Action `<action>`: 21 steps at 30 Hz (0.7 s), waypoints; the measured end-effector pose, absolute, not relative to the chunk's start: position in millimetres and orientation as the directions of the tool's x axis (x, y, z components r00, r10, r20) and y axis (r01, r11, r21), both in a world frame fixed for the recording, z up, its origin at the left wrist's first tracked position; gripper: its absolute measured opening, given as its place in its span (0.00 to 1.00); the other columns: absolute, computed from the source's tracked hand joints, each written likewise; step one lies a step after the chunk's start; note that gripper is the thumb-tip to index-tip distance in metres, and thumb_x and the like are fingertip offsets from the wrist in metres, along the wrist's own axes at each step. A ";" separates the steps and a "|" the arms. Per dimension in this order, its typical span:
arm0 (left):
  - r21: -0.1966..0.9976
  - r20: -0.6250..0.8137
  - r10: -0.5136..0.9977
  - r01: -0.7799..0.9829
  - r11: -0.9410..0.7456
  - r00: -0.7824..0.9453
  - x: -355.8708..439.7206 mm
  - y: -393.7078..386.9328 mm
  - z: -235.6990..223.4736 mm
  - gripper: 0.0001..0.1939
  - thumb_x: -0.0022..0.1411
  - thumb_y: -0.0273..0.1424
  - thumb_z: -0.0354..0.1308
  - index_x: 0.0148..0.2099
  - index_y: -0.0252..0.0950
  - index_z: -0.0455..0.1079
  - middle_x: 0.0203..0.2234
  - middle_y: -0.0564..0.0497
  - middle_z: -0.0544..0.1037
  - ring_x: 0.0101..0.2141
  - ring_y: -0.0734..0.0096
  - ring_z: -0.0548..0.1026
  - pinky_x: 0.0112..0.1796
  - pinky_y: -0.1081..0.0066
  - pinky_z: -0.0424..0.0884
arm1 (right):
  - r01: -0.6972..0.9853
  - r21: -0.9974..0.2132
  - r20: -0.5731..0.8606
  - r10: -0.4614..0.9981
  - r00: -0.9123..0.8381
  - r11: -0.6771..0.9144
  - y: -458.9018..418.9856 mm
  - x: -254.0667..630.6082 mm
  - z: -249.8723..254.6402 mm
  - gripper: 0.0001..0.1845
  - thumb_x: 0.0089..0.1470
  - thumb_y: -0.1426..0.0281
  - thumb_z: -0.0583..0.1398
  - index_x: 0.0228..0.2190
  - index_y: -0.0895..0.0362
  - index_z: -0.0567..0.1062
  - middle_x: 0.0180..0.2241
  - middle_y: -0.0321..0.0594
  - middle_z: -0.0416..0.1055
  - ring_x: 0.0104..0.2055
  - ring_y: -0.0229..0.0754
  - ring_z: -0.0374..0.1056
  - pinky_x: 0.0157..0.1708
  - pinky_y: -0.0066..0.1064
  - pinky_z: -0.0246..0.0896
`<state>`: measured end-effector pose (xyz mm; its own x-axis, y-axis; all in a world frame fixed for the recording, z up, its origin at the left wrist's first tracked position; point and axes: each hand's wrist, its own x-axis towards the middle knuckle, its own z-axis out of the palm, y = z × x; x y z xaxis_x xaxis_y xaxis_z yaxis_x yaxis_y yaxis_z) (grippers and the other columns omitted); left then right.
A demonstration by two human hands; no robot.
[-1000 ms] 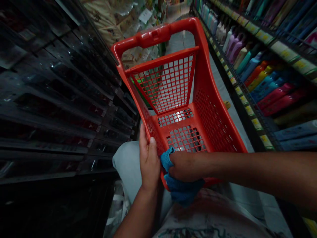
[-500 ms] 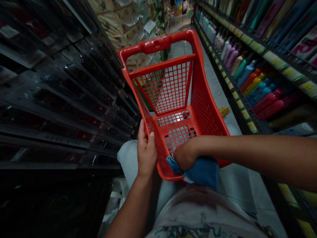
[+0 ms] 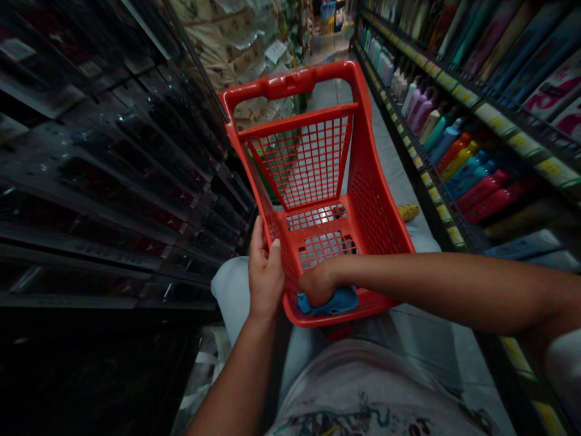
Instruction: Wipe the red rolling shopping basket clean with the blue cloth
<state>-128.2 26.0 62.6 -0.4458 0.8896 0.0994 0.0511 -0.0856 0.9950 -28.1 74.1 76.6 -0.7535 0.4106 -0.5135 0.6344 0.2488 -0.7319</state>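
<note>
A red plastic shopping cart [image 3: 388, 209] with grid openings stands right in front of me. My left hand [image 3: 267, 272] grips its near left side, thumb toward the rim and fingers along the outer wall. Inside the basket, at the near end, my right hand [image 3: 318, 283] is closed on a blue cloth [image 3: 338, 301]. The cloth lies bunched beneath the hand against the inner near corner. My right fingertips are hidden under the hand.
On the right, a shelf [image 3: 481, 112] carries rows of colourful bottles [image 3: 467, 151]. Hanging packaged goods [image 3: 131, 157] line the left, close to the cart. Wrapped packages [image 3: 218, 42] are stacked farther back. The tiled aisle floor [image 3: 333, 94] runs ahead.
My right hand has moved left and deeper into the basket. The cloth, which hung over the near rim, is now inside. My left hand has stayed nearly in place.
</note>
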 end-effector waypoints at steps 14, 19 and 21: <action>0.998 0.063 0.887 0.055 -0.043 -0.457 -133.1 32.2 70.8 0.42 0.54 0.21 0.57 0.72 0.38 0.56 0.68 0.47 0.66 0.65 0.59 0.68 0.65 0.61 0.64 | 0.755 -0.182 -0.506 0.598 -0.621 0.630 31.2 96.4 154.9 0.11 0.49 0.80 0.62 0.33 0.56 0.82 0.37 0.53 0.79 0.37 0.52 0.75 0.35 0.40 0.67; 0.998 0.043 0.883 0.063 -0.016 -0.468 -137.8 38.2 73.8 0.44 0.52 0.20 0.57 0.72 0.37 0.56 0.67 0.45 0.67 0.64 0.57 0.69 0.64 0.59 0.66 | 0.684 -0.267 -0.332 0.601 -0.727 0.679 13.5 100.5 139.3 0.15 0.50 0.75 0.64 0.41 0.56 0.81 0.42 0.51 0.78 0.43 0.53 0.72 0.40 0.41 0.70; 0.998 0.034 0.888 0.070 -0.003 -0.458 -140.9 40.5 75.3 0.44 0.52 0.21 0.57 0.72 0.37 0.55 0.67 0.45 0.67 0.63 0.56 0.71 0.63 0.59 0.68 | 0.645 -0.320 -0.287 0.578 -0.764 0.694 11.2 100.3 134.5 0.14 0.50 0.73 0.66 0.41 0.56 0.80 0.42 0.48 0.77 0.42 0.52 0.70 0.41 0.41 0.70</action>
